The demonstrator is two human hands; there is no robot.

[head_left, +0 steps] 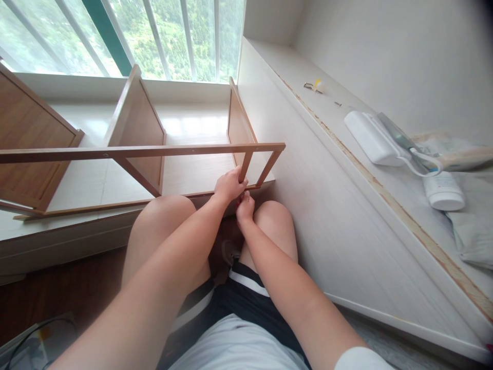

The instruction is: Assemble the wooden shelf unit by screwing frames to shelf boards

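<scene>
A brown wooden shelf frame [165,150] lies along the window sill, with upright panels [140,128] rising from its rails. My left hand [229,184] is closed around the lower end of a short wooden bar [245,165] near the frame's right end. Just below it, close to the bottom rail [252,187], my right hand [245,208] is closed in a fist-like pinch. Whatever lies between its fingers is hidden or too small to name. The two hands almost touch, between my knees.
On the white ledge [331,103] at right lie small metal hardware [313,86], a white case [373,137], a white bottle [443,191] and grey cloth [475,216]. The ledge's side wall borders the frame. A barred window [185,41] is behind; a cable [38,325] is at lower left.
</scene>
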